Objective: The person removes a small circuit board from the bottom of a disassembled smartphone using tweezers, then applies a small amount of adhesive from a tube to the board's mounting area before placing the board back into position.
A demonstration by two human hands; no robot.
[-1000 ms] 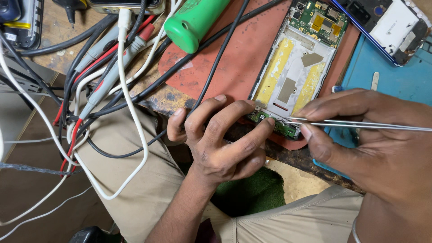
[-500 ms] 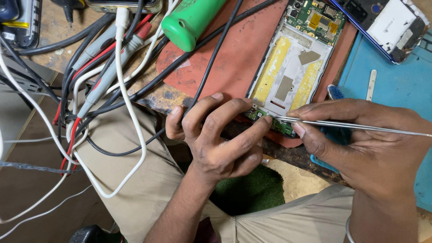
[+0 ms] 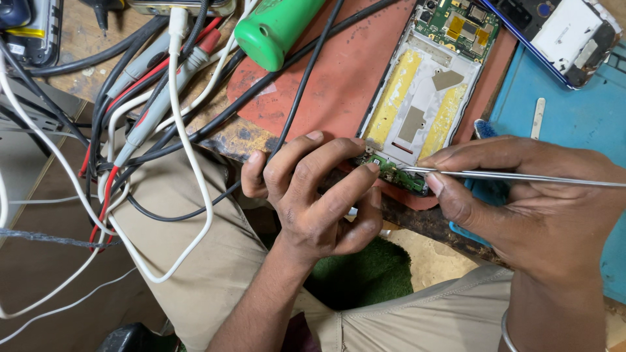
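Pinched between thumb and fingers of the right hand (image 3: 548, 208) are thin metal tweezers (image 3: 515, 176), and their tips touch the small green board (image 3: 401, 175) at the bottom end of the opened phone (image 3: 424, 98). Fingers of the left hand (image 3: 313, 195) are spread and press down on that same bottom end, holding the phone flat.

The phone lies on a red mat (image 3: 339, 85) near the front edge of a worn wooden bench (image 3: 78, 45). A blue mat (image 3: 567, 117) sits at the right side, with another phone (image 3: 561, 32) at its far corner. A green bottle (image 3: 277, 29) rests at the far edge of the red mat. Black, white and red cables (image 3: 169, 130) hang in a tangle over the left edge. The person's tan trousers (image 3: 195, 248) show below.
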